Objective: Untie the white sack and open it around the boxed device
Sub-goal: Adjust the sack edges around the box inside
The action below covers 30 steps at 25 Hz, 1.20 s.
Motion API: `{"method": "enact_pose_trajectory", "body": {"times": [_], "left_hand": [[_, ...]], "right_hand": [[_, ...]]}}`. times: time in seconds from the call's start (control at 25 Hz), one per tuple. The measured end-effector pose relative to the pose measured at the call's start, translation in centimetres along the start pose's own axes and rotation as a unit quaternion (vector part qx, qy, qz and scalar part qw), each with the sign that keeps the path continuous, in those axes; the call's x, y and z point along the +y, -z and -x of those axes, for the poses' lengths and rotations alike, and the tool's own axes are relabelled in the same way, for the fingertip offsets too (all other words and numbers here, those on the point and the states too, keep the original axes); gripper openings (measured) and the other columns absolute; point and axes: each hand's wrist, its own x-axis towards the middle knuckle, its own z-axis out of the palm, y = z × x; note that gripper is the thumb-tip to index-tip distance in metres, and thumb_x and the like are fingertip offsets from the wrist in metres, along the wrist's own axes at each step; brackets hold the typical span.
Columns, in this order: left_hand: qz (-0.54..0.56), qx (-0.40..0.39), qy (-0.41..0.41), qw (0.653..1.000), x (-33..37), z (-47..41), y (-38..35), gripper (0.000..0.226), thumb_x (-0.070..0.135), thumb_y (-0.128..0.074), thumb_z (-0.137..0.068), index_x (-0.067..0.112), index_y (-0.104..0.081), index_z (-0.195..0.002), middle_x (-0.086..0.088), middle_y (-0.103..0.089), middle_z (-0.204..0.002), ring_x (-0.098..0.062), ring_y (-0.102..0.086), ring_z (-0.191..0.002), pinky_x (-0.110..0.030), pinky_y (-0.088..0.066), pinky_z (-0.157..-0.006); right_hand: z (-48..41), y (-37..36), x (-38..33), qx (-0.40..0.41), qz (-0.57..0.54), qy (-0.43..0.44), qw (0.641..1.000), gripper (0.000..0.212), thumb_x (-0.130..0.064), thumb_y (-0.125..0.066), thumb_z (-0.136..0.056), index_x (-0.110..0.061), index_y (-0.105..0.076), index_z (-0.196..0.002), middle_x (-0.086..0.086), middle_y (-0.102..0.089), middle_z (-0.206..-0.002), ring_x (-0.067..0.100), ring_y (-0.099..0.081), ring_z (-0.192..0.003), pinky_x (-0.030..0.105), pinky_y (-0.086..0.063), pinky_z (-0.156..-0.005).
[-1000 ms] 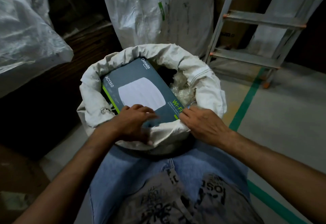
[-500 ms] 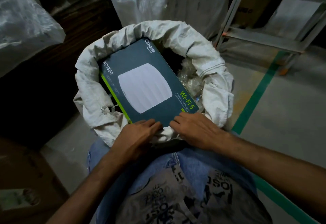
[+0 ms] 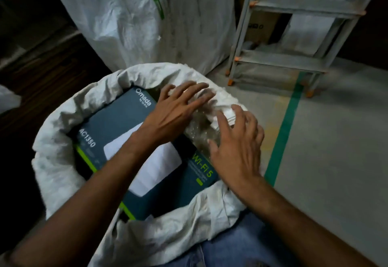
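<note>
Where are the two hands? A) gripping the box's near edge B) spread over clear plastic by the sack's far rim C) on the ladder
B: the left hand and right hand hover, fingers spread, over the clear plastic beside the box, at the white sack's far rim.
</note>
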Motion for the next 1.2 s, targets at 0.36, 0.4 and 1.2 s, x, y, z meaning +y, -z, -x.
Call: {"method": "enact_pose_trajectory", "body": {"times": [0.36, 0.4, 1.2], "left_hand": [[0.11, -0.077, -0.078, 0.988, -7.4, -13.6, -5.3, 0.056, 0.057, -0.063, -0.091, 0.012, -0.055, -0.123, -0.019, -0.072, -0.098, -0.041, -0.07, -0.089, -0.043, -0.046, -0.075], [0.119, -0.117, -0.061, 0.984, -7.9, -14.6, -5.6, 0.056, 0.057, -0.065, -0.09, 0.01, -0.06, -0.119, -0.022, -0.072, -0.097, -0.044, -0.068, -0.09, -0.041, -0.046, -0.072], [0.25, -0.258, 0.074, 0.93, -20.2, -12.3, -4.0, 0.085, 0.087, -0.044, -0.079, 0.008, -0.07, -0.095, -0.001, -0.066, -0.075, -0.014, -0.059, -0.064, -0.029, -0.047, -0.061]], "right_hand": [[-9.4, -2.1, 1.5, -0.097, -0.043, -0.078, 0.991, 0.077, -0.02, -0.059, -0.087, -0.028, -0.027, -0.157, 0.011, -0.043, -0.149, 0.032, -0.041, -0.129, 0.046, -0.039, -0.1], [-9.8, -2.1, 0.3, -0.091, -0.024, -0.069, 0.993, 0.081, -0.025, -0.061, -0.087, -0.024, -0.022, -0.158, 0.013, -0.031, -0.158, 0.035, -0.032, -0.138, 0.05, -0.033, -0.106], [-17.8, -7.4, -5.2, 0.001, -0.08, 0.089, 0.993, 0.051, -0.029, -0.045, -0.088, -0.023, -0.051, -0.138, 0.003, -0.056, -0.138, 0.026, -0.052, -0.122, 0.044, -0.034, -0.1]]}}
